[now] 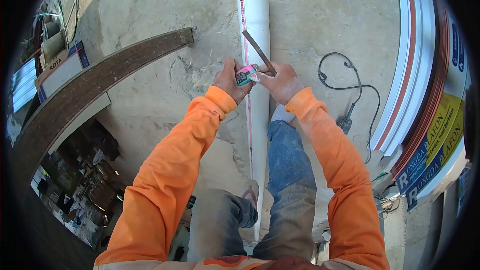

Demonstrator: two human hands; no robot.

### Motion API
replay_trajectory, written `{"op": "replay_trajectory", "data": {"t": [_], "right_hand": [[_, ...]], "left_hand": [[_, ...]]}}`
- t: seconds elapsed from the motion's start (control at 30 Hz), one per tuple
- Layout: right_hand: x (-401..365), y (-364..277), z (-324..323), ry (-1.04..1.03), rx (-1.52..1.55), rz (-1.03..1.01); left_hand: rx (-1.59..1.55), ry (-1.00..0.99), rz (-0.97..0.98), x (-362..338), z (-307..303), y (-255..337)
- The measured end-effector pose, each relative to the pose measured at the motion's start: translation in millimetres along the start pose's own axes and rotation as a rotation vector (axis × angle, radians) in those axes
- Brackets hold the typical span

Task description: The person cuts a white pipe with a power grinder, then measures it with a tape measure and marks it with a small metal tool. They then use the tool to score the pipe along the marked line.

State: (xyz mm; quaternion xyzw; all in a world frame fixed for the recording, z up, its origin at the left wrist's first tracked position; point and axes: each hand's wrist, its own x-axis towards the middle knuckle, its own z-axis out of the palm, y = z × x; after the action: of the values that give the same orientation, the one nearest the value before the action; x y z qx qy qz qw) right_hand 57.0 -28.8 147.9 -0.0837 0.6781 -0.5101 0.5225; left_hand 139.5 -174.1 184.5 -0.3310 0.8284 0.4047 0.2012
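Note:
My left hand is closed around a small pink and teal object that looks like a tape measure with dark lettering. My right hand grips a narrow flat brown stick, which slants up and to the left. The right thumb touches the side of the pink and teal object. Beneath both hands a long white pipe lies on the floor, with a red printed line along its left side. It runs back between my legs.
A long brown beam curves across the left side. On the concrete floor at the right lies a black cable with a plug-like end. Long panels and printed boards line the right edge. Clutter fills the lower left.

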Motion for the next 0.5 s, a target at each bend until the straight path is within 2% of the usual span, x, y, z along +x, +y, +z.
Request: {"op": "replay_trajectory", "data": {"t": [0.07,0.1,0.17,0.23,0.3,0.33,0.43,0.47,0.5], "right_hand": [[30.2,-7.5,-1.1,0.006,0.089,-0.02],[41.3,-12.3,-1.3,0.005,0.089,-0.03],[64.2,-20.8,-0.8,-0.024,0.157,-0.038],[81.6,-35.3,-4.9,-0.035,0.22,0.001],[102.2,-40.9,-8.4,-0.048,0.271,0.034],[114.7,-35.0,-10.0,-0.074,0.228,0.056],[151.3,-24.7,-13.9,-0.1,0.161,0.023],[160.6,-21.9,-16.9,-0.136,0.178,0.051],[165.3,-27.0,-20.9,-0.173,0.196,0.08]], "left_hand": [[0.092,-0.159,-0.039,29.0,-24.0,4.6],[0.095,-0.15,-0.035,43.4,-31.8,3.8],[0.109,-0.284,0.129,69.5,-45.8,0.5],[0.091,-0.308,0.11,95.4,-51.9,-6.6],[0.144,-0.467,0.206,128.3,-51.0,-19.9],[0.243,-0.485,0.149,136.4,-57.8,-6.8],[0.291,-0.428,0.279,162.7,-56.4,-17.0],[0.216,-0.484,0.233,169.7,-58.0,-21.2],[0.174,-0.45,0.202,172.8,-57.7,-21.9]]}}
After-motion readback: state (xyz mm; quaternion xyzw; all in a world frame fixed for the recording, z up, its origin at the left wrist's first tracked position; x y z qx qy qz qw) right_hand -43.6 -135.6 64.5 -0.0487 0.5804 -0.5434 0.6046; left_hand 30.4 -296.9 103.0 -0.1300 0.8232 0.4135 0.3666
